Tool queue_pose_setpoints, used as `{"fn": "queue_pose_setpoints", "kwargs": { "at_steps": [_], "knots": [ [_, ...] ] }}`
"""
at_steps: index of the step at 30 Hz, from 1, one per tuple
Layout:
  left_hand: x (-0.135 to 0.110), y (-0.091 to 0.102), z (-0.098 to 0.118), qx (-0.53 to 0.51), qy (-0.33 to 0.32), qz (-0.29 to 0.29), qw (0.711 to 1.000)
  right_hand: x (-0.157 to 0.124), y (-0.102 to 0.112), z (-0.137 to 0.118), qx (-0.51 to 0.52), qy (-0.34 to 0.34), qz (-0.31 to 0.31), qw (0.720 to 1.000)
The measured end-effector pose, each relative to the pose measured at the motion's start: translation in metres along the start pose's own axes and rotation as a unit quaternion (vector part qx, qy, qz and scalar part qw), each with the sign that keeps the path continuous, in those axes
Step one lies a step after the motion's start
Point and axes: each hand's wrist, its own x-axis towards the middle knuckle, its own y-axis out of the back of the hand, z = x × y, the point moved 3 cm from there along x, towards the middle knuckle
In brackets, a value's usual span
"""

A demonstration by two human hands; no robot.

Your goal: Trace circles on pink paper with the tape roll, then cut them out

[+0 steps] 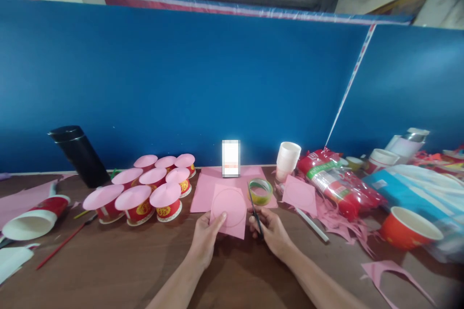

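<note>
My left hand [206, 237] pinches a square of pink paper [230, 207] by its left side, thumb on top. A circle is drawn on that paper. To its right, my right hand [270, 231] grips a pair of dark scissors [256, 219], blades pointing away from me and apart from the paper. Just behind the blades lies a roll of green-yellow tape [261, 191]. Under the tape and behind the held square rests a larger pink sheet [205, 186]. Another pink square [299, 195] with a circle drawn on it lies to the right.
Several red cups with pink paper tops [165, 195] stand at left, near a black bottle [78, 154]. Stacked white cups [288, 159], a red plastic package [329, 178], pink scraps [340, 224] and an orange cup [408, 229] are at right. A blue partition [217, 72] closes off the back.
</note>
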Motion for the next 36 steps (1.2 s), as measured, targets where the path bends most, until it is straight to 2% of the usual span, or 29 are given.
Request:
{"fn": "queue_pose_setpoints", "kwargs": {
  "at_steps": [15,23,30,36],
  "knots": [
    [-0.003,-0.004,0.009,-0.019,-0.004,-0.025,0.999,0.002,-0.003,0.005,0.007,0.005,0.003,1.0],
    [0.0,-0.003,0.005,-0.001,-0.002,0.005,1.0,0.007,-0.003,0.012,0.051,0.001,0.018,0.999],
    [-0.005,-0.01,0.012,0.001,0.003,0.043,0.999,0.008,-0.002,0.012,0.054,0.006,0.016,0.998],
    [-0.002,-0.006,0.007,0.005,-0.006,0.015,1.0,0.007,-0.002,0.009,0.039,0.003,0.017,0.999]
  ]
}}
